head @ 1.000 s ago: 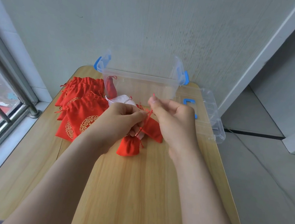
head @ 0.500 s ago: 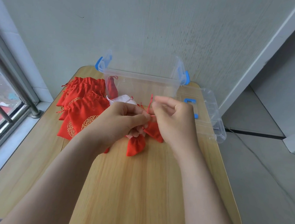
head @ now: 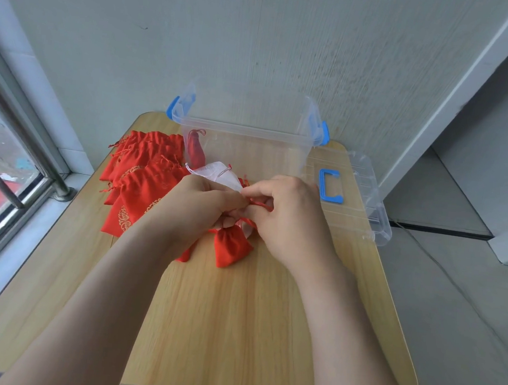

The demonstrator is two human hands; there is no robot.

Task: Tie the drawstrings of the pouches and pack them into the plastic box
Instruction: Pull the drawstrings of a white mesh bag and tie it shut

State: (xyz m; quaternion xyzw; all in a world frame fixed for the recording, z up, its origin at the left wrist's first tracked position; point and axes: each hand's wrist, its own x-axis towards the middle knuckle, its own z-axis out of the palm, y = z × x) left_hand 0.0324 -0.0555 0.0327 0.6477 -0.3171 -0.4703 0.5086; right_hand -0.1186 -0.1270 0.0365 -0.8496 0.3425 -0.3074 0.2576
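Note:
A small red pouch (head: 231, 247) hangs just above the wooden table (head: 234, 329), held at its neck between both hands. My left hand (head: 197, 206) grips the gathered neck. My right hand (head: 287, 213) pinches the red drawstring (head: 261, 205) beside it. The clear plastic box (head: 246, 127) with blue latches stands behind, with one red pouch (head: 195, 150) inside at its left. A pile of red pouches with gold prints (head: 143, 182) lies to the left. A white pouch (head: 217, 175) sits just behind my hands.
The clear lid (head: 360, 195) with a blue handle lies to the right of the box, reaching the table's right edge. A window with metal bars (head: 2, 176) runs along the left. The wall is close behind the box.
My right hand came down from a raised pull of the drawstring and now meets my left hand at the pouch neck. The pouch shifted slightly right.

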